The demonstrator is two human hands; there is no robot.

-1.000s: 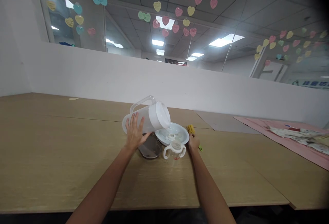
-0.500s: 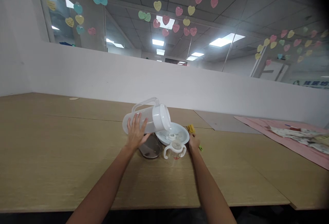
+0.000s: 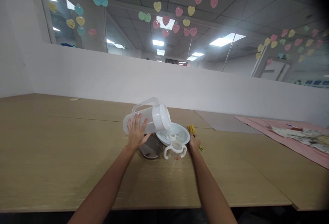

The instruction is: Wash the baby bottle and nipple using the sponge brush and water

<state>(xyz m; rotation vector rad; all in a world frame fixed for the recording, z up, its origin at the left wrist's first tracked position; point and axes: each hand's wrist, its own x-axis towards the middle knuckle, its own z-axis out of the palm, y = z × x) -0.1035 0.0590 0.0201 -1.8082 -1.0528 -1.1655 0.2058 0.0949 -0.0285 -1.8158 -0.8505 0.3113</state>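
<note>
A translucent plastic pitcher point(image 3: 141, 120) with a white lid is tilted on its side, lid end to the right. My left hand point(image 3: 136, 131) is wrapped around its body from the near side. Under the lid end sits a pale blue bowl point(image 3: 185, 138) with small white and clear parts point(image 3: 171, 137) inside. My right hand point(image 3: 194, 142) is closed at the bowl's right rim, fingertips partly hidden. In front of the bowl stands a clear baby bottle point(image 3: 174, 153) with two white handles. Just beyond my right hand is a yellow sponge-like piece point(image 3: 191, 128); a green end point(image 3: 201, 148) shows at its right.
A dark, shiny rounded dish point(image 3: 151, 147) lies under my left hand, beside the bowl. The wooden table point(image 3: 64, 159) meets a white wall. Toward the right, a pink sheet point(image 3: 257, 124) carries cloth-like items and a pen. A small pale disc point(image 3: 75, 99) lies at back left.
The view has shifted very slightly. Both hands, the pitcher and the bowl keep the same positions relative to one another.
</note>
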